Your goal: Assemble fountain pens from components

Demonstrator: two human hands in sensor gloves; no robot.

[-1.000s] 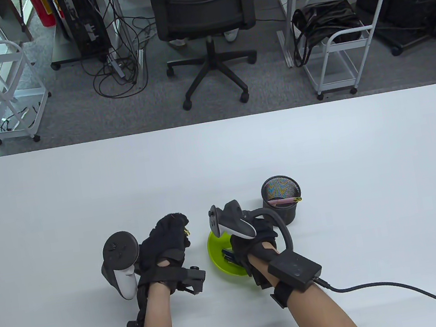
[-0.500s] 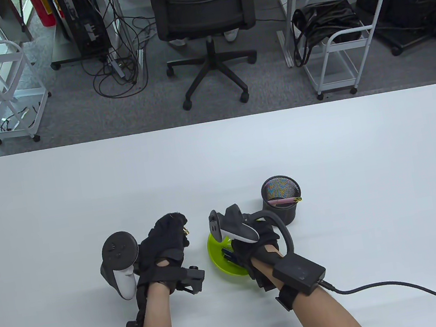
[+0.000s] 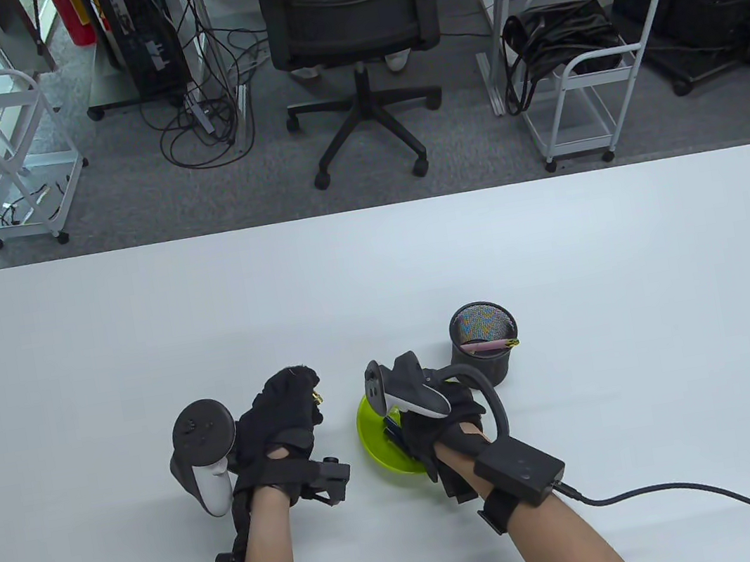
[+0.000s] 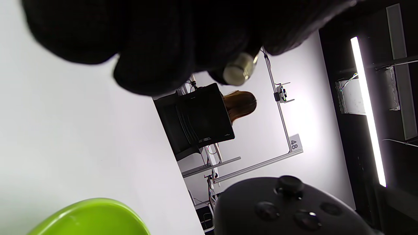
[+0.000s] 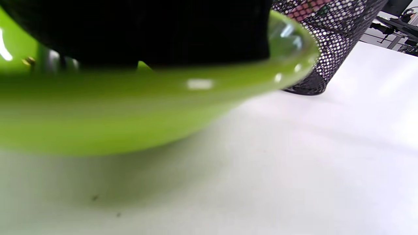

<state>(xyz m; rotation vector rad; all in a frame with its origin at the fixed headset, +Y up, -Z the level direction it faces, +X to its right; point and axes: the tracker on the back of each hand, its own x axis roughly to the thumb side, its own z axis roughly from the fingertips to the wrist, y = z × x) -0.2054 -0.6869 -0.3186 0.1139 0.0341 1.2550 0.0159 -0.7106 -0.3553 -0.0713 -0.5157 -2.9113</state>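
Observation:
My left hand [image 3: 287, 409] hovers just left of the green bowl [image 3: 370, 431] and pinches a small pen part with a gold tip [image 3: 317, 398]. In the left wrist view that part's metal end [image 4: 240, 68] sticks out between the gloved fingers [image 4: 156, 62]. My right hand [image 3: 463, 411] reaches down into the bowl [image 5: 130, 107], over dark blue pen parts [image 3: 391, 429]. Its fingers are hidden under the tracker [image 3: 407, 393] and the black glove [image 5: 163, 32], so its hold cannot be seen.
A black mesh pen cup [image 3: 485, 349] stands right behind the bowl with a pink pen [image 3: 488, 345] lying across it; the cup [image 5: 329, 36] also shows in the right wrist view. A cable [image 3: 700, 492] trails from my right wrist to the table's near right edge.
My right hand has shifted slightly right and nearer inside the bowl, with the wrist turning a little. The left hand has hardly moved.

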